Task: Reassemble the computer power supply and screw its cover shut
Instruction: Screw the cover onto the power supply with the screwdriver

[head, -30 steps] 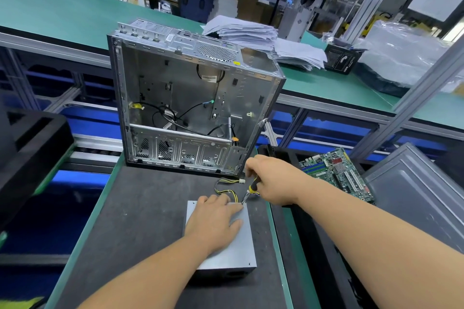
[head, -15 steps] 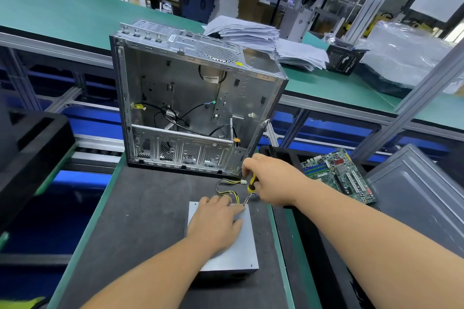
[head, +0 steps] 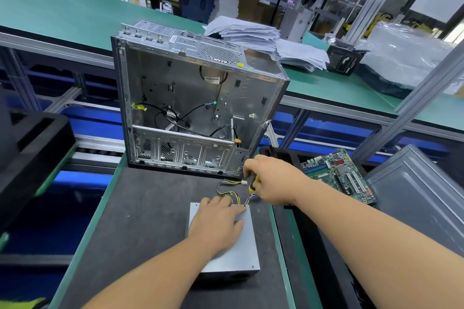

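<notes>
The left hand [head: 218, 223] pressed flat, fingers straight, on the grey power supply [head: 234, 256] lying on the dark mat [head: 140, 221]. The right hand [head: 272, 179] gripped a yellow-handled screwdriver [head: 251, 187] at its far corner. Behind stood an open computer case [head: 195, 105] holding loose black cables [head: 175, 118].

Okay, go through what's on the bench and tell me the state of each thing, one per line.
Grey metal power supply box: cover on, lying flat.
Yellow-handled screwdriver: tip at the box's far right corner.
Left hand: pressing flat on the cover.
Right hand: gripping the screwdriver.
Silver computer case: upright, side open.
</notes>
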